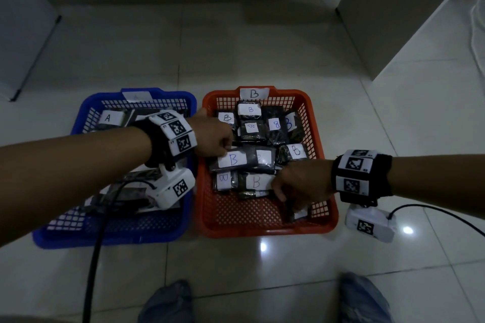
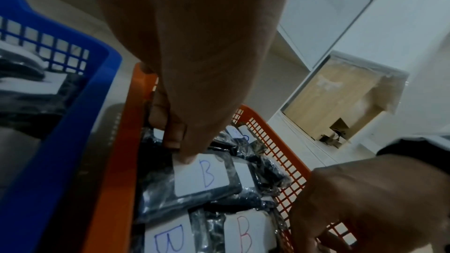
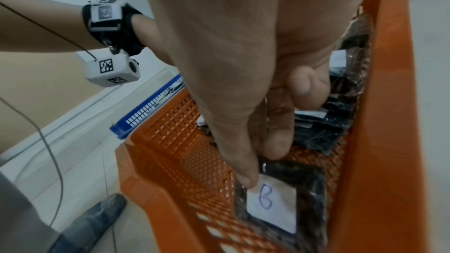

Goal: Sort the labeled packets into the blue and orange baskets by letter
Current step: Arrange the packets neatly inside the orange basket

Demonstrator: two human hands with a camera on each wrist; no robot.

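The orange basket (image 1: 262, 231) carries a "B" tag and holds several dark packets with white "B" labels. My left hand (image 1: 223, 147) reaches across from over the blue basket (image 1: 105, 240) and pinches the corner of a B packet (image 1: 233, 158) on top of the pile; in the left wrist view the fingertips (image 2: 185, 158) sit on that packet's (image 2: 204, 176) label. My right hand (image 1: 282, 195) is at the orange basket's front right and pinches another B packet (image 3: 272, 205) between thumb and fingers, just inside the wall (image 3: 384, 122). In the blue basket, an "A" packet (image 1: 107, 118) shows; my left arm hides most others.
Both baskets stand side by side on a pale tiled floor (image 1: 262, 47). A white cabinet (image 1: 393, 34) rises at the back right and a grey unit (image 1: 21, 34) at the left. A black cable (image 1: 94, 257) trails from my left wrist. My shoes (image 1: 168, 301) show at the bottom.
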